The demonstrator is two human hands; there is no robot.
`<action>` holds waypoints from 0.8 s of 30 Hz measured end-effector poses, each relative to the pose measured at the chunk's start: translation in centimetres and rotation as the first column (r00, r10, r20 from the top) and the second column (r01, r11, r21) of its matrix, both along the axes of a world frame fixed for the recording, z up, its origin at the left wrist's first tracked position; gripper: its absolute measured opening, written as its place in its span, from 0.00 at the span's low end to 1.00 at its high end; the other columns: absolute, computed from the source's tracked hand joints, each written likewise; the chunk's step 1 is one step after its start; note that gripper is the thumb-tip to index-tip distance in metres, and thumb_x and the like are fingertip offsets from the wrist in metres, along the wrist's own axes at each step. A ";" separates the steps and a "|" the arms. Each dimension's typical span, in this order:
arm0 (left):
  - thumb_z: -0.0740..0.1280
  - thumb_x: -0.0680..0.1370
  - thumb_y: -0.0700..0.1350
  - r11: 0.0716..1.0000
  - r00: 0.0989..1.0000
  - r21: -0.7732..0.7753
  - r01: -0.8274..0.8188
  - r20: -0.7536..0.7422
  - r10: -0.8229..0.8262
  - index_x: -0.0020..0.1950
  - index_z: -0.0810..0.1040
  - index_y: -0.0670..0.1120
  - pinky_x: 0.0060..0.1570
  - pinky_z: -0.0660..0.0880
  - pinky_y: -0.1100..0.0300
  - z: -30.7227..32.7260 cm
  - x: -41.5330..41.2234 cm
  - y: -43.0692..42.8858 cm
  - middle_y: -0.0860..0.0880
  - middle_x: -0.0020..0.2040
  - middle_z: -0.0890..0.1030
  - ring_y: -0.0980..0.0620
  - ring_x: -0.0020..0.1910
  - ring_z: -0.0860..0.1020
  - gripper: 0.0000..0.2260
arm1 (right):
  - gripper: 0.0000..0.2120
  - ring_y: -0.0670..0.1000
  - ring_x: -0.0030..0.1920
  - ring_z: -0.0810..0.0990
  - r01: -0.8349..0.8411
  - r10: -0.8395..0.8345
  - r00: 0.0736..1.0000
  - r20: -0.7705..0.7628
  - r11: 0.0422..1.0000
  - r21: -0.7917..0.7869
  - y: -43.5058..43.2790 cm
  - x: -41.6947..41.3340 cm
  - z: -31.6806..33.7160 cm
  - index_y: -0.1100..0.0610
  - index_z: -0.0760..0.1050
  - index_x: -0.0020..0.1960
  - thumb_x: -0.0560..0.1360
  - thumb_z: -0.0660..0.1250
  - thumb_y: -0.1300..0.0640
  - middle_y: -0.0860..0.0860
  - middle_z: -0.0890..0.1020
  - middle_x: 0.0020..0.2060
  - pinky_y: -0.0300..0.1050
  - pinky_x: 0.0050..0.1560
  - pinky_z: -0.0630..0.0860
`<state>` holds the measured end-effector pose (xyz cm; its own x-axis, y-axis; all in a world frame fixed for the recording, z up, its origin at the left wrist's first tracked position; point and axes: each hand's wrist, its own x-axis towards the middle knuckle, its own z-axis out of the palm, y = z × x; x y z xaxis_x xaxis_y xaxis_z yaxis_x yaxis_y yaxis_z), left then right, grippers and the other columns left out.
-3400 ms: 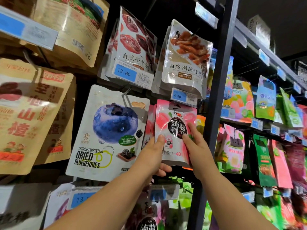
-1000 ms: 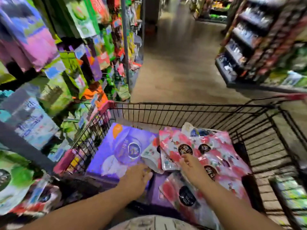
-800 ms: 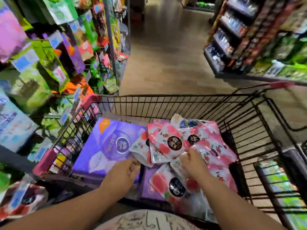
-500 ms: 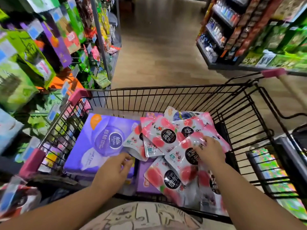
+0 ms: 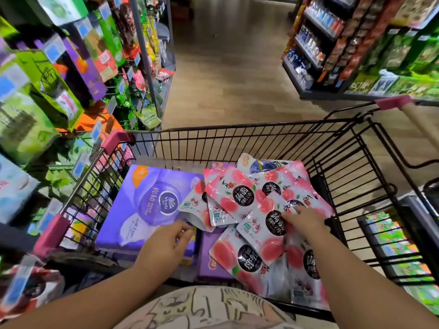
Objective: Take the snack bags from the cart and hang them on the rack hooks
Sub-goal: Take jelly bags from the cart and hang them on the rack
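Several pink snack bags [image 5: 237, 195] with black round labels lie piled in the right half of the black wire cart [image 5: 237, 131]. My right hand [image 5: 306, 220] is down in the pile, its fingers closed on the right edge of one pink bag [image 5: 263, 224] that lies on top of the others. My left hand [image 5: 164, 245] hovers over the cart's left half with fingers loosely curled and nothing in them. The hook rack [image 5: 71, 74], full of hanging bags, stands along the left.
A purple tissue pack [image 5: 147, 200] fills the cart's left side. A blueberry bag [image 5: 263, 165] peeks out behind the pink pile. The cart's pink handle [image 5: 394, 102] is at the right. Store shelves [image 5: 320, 43] line the aisle's far right, with wooden floor between.
I turned from the rack, where both hands held a pink bag at a hook, down to the cart. My right hand has slid right across the pile onto one bag.
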<state>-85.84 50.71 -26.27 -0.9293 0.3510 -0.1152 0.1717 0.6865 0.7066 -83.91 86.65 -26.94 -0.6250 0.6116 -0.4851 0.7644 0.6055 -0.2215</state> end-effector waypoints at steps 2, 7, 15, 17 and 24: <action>0.63 0.79 0.51 1.000 1.000 0.002 -0.002 -0.002 0.002 0.44 0.74 0.57 0.34 0.67 0.60 0.2 0.0 -0.1 0.58 0.32 0.76 0.61 0.34 0.74 0.04 | 0.21 0.59 0.61 0.76 -0.008 -0.020 0.982 -0.187 0.989 -0.150 -2.0 -0.2 1.9 0.54 0.74 0.66 0.77 0.67 0.45 0.57 0.78 0.62 0.49 0.58 0.72; 0.60 0.75 0.60 1.000 0.999 0.011 -0.008 0.040 0.008 0.43 0.73 0.59 0.37 0.70 0.59 0.7 0.0 0.1 0.56 0.34 0.77 0.60 0.36 0.75 0.08 | 0.05 0.54 0.41 0.80 -0.290 0.093 0.885 -0.456 0.877 -0.383 -6.1 -1.1 6.5 0.52 0.75 0.43 0.76 0.70 0.57 0.51 0.79 0.39 0.43 0.35 0.76; 0.72 0.53 0.70 0.992 0.967 0.126 -0.001 0.252 -0.031 0.64 0.68 0.62 0.55 0.69 0.66 1.6 0.2 0.1 0.68 0.55 0.77 0.71 0.55 0.73 0.40 | 0.06 0.47 0.35 0.82 -0.555 0.283 0.820 -0.498 0.605 -0.570 -11.9 -2.5 11.0 0.55 0.74 0.43 0.75 0.70 0.62 0.52 0.83 0.36 0.39 0.35 0.79; 0.76 0.50 0.69 0.979 0.944 0.202 -0.027 0.326 -0.041 0.56 0.75 0.59 0.54 0.74 0.62 1.5 0.4 -0.2 0.67 0.50 0.82 0.69 0.51 0.78 0.37 | 0.08 0.47 0.36 0.83 -0.567 0.258 0.812 -0.524 0.562 -0.602 -13.1 -2.8 11.2 0.52 0.74 0.41 0.75 0.70 0.63 0.48 0.83 0.35 0.39 0.35 0.79; 0.72 0.55 0.66 0.960 0.949 0.238 -0.150 0.307 0.072 0.43 0.82 0.56 0.52 0.78 0.54 1.1 0.5 -0.8 0.56 0.43 0.86 0.62 0.46 0.82 0.22 | 0.10 0.51 0.42 0.81 -0.526 0.057 0.800 -0.597 0.544 -0.653 -15.9 -4.1 9.3 0.51 0.75 0.45 0.74 0.71 0.64 0.54 0.81 0.44 0.46 0.43 0.78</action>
